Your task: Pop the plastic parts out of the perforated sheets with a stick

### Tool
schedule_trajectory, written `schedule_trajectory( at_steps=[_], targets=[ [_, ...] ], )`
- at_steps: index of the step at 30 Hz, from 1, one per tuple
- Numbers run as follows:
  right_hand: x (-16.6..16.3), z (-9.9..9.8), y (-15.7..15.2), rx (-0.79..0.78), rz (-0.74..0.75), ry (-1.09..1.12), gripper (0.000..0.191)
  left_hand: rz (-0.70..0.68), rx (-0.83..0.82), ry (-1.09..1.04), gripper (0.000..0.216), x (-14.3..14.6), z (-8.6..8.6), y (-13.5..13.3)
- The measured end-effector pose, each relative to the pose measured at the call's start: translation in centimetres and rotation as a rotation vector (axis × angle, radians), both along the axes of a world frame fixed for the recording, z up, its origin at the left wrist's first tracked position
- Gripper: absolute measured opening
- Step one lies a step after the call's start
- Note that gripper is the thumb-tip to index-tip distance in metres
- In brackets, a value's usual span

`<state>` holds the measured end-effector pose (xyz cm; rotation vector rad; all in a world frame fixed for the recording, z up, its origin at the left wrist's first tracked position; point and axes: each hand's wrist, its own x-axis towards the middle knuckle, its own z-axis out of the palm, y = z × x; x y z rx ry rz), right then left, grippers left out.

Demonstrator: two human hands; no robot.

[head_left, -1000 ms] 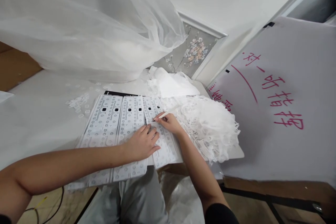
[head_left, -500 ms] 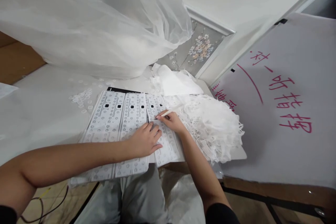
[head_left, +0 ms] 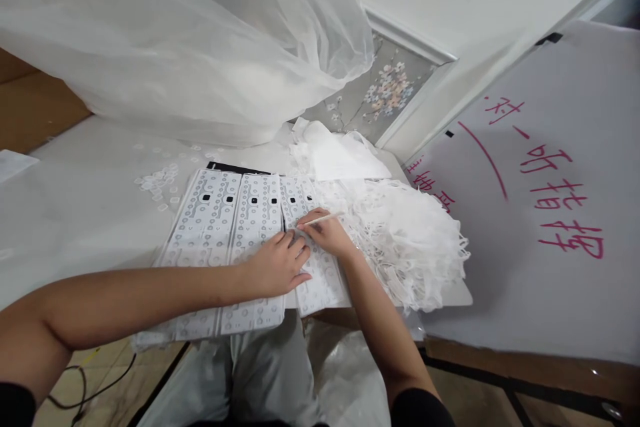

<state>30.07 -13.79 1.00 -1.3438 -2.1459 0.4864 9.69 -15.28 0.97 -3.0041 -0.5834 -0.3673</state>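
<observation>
Three columns of white printed sheets lie side by side: a left one (head_left: 193, 233), a middle one (head_left: 255, 223) and a narrower right one (head_left: 320, 290). They bear grey ring patterns and small black squares. My left hand (head_left: 280, 263) rests flat, fingers stretched, across the middle and right columns. Just beyond its fingertips, my right hand (head_left: 325, 232) pinches a thin white stick-like tool (head_left: 323, 218), whose exact kind is unclear. Its tip is down at the right column's surface, partly hidden by the fingers.
A heap of stringy white scraps (head_left: 415, 240) lies right of the sheets. Small clear frame-shaped pieces (head_left: 159, 180) are scattered at the back left. A large translucent plastic bag (head_left: 200, 47) hangs behind. At the right stands a white board (head_left: 560, 147) with red writing.
The white tool in my right hand leans lower than before. My left hand keeps its place on the sheets. The whole view has shifted slightly.
</observation>
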Motion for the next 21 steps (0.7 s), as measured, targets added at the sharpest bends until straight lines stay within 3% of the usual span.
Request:
schedule_trajectory(
  at_steps=[4,8,16,21],
  targets=[
    [-0.7,0.2,-0.6,0.175,0.061,-0.290,0.022,-0.003,0.003,-0.013,0.052,0.0,0.2,0.0],
    [-1.0,-0.1,-0.8,0.243,0.104,-0.372,0.021,-0.010,0.020,-0.016,0.050,0.0,0.3,0.0],
    [-1.6,-1.8,-0.1,0.261,-0.061,-0.356,0.023,-0.009,0.073,-0.005,0.055,0.2,-0.3,0.1],
    [-1.5,-1.7,0.5,0.220,-0.235,-0.330,0.026,-0.018,0.055,-0.025,0.053,0.1,-0.5,0.3]
  ],
)
